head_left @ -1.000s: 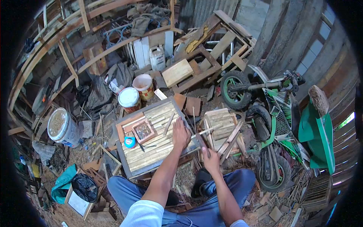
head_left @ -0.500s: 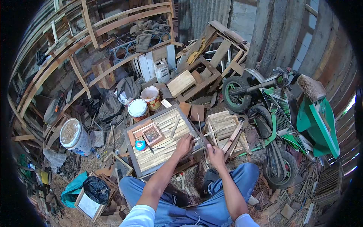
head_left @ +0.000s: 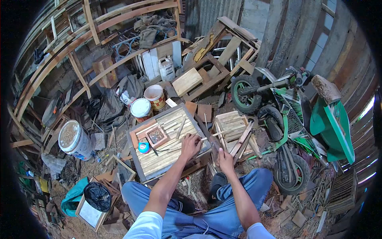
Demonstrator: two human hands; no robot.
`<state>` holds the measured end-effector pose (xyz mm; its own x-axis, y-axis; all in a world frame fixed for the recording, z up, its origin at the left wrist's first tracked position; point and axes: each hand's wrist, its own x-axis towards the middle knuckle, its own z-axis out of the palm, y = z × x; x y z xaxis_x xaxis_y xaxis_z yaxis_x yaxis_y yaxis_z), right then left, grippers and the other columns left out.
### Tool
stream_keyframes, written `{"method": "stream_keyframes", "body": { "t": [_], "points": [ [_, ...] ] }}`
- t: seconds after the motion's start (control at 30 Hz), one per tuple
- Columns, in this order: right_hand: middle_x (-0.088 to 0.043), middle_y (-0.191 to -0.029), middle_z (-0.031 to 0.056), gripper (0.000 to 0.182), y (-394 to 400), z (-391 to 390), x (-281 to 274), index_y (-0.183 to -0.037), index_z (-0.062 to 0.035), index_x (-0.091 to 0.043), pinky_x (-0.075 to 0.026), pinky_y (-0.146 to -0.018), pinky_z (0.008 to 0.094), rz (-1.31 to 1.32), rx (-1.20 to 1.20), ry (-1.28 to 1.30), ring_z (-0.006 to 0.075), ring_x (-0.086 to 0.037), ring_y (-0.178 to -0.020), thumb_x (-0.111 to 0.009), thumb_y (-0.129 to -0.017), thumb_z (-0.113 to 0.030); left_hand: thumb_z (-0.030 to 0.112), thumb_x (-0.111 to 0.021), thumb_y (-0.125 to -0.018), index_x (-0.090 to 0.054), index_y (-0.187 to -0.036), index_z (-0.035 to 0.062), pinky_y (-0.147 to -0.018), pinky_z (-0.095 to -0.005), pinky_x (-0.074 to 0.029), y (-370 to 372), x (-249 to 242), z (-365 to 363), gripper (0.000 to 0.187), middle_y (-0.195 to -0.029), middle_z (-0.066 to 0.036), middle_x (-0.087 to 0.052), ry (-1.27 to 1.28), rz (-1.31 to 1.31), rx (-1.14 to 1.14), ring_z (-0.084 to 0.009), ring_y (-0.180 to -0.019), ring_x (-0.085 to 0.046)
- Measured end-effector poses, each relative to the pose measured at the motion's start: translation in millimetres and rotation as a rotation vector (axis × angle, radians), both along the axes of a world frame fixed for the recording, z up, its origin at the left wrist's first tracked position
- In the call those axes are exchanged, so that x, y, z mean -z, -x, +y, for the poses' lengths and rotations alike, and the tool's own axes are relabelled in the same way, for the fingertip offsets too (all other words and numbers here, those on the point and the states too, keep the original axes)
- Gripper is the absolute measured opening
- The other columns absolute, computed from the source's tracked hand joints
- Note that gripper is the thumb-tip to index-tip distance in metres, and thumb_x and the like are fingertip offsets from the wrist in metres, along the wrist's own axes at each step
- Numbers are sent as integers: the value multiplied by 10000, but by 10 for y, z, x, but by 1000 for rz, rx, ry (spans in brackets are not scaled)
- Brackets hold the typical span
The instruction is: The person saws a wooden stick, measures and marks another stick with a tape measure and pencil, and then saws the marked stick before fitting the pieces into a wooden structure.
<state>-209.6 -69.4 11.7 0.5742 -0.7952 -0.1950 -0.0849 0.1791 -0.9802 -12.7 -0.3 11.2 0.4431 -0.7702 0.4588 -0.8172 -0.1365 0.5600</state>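
My left hand [head_left: 191, 146] is bent over the right edge of a slatted wooden tabletop [head_left: 163, 157], its fingers closed on a thin light wooden strip [head_left: 205, 139]. Just right of it, my right hand [head_left: 225, 160] grips a dark, long-bladed tool [head_left: 215, 148] near the strip's outer end. On the tabletop lie a small wooden box [head_left: 156, 136] with small bits inside, a blue round container [head_left: 143, 147], a dark thin tool [head_left: 156, 152] and a loose stick [head_left: 180, 127].
Right of the tabletop is a slatted wooden panel [head_left: 230, 127] with loose strips. Paint buckets [head_left: 141, 108] stand behind. A small motorbike [head_left: 286, 115] and green wheelbarrow [head_left: 332, 129] are at the right. A full white bucket [head_left: 73, 137] is at the left.
The view has shifted slightly. The dark blade has swung to a more upright angle beside the tabletop edge, and my left hand's fingers have lifted and bent more.
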Motion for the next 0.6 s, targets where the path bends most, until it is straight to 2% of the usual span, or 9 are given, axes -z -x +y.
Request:
{"method": "stream_keyframes", "body": {
  "t": [0.1,0.13,0.17,0.2,0.23,0.27,0.33,0.4,0.6],
  "points": [
    [-418,-548,-29,486,-23,60,83,-677,-62,-469,-347,-445,253,131,-12,262,85,-419,-467,-452,-1036,-390,259,-670,-790,-633,-956,55,-966,-479,-357,-88,75,-88,266,-1068,-128,-595,-31,-49,-20,-323,-1072,-508],
    [-458,-540,13,500,-10,98,57,-688,-30,-515,-378,-469,301,198,-14,346,124,-461,-477,-444,-1033,-385,269,-671,-787,-624,-997,48,-998,-481,-344,-124,56,-143,308,-1126,-136,-578,-30,-67,-37,-330,-1106,-496],
    [-507,-603,102,486,9,121,32,-760,-7,-555,-405,-533,361,260,-32,365,230,-511,-550,-444,-1022,-401,279,-671,-784,-614,-1038,41,-1029,-482,-331,-152,47,-182,352,-1183,-143,-562,-32,-83,-54,-336,-1139,-484],
    [-556,-667,191,493,18,143,-15,-832,15,-595,-433,-597,420,321,-51,384,335,-562,-624,-444,-1011,-418,354,-649,-809,-528,-1235,19,-1156,-506,-199,-193,94,-215,555,-1403,-159,-444,-132,-56,-69,-348,-1347,-356],
    [-604,-730,280,519,12,175,-75,-904,37,-635,-461,-661,479,382,-71,400,441,-612,-698,-443,-1000,-435,375,-640,-823,-486,-1291,29,-1169,-513,-164,-221,133,-232,601,-1446,-151,-403,-173,-55,-67,-343,-1381,-316],
    [-595,-750,303,508,-3,218,-128,-892,38,-639,-459,-662,486,394,-64,408,494,-590,-758,-455,-997,-424,395,-632,-837,-444,-1347,39,-1182,-520,-129,-235,183,-243,649,-1489,-143,-363,-215,-51,-62,-338,-1414,-275],
    [-584,-729,301,495,-31,269,-329,-878,40,-635,-454,-657,495,434,-75,413,498,-581,-746,-459,-999,-407,454,-597,-867,-342,-1453,62,-1197,-551,-16,-263,224,-269,750,-1588,-120,-232,-344,6,-17,-300,-1488,-142],
    [-553,-683,295,470,-25,304,-269,-842,46,-622,-442,-626,503,372,-51,501,492,-574,-695,-461,-1008,-363,466,-600,-864,-337,-1457,63,-1197,-550,-23,-256,196,-242,764,-1592,-117,-225,-396,11,4,-295,-1484,-157],
    [-537,-647,284,433,-14,397,-332,-803,46,-616,-435,-584,491,442,-65,393,483,-561,-645,-489,-1001,-317,508,-610,-843,-331,-1467,78,-1202,-537,-24,-229,58,-229,808,-1601,-101,-207,-425,49,0,-284,-1481,-174]
  ]
}}
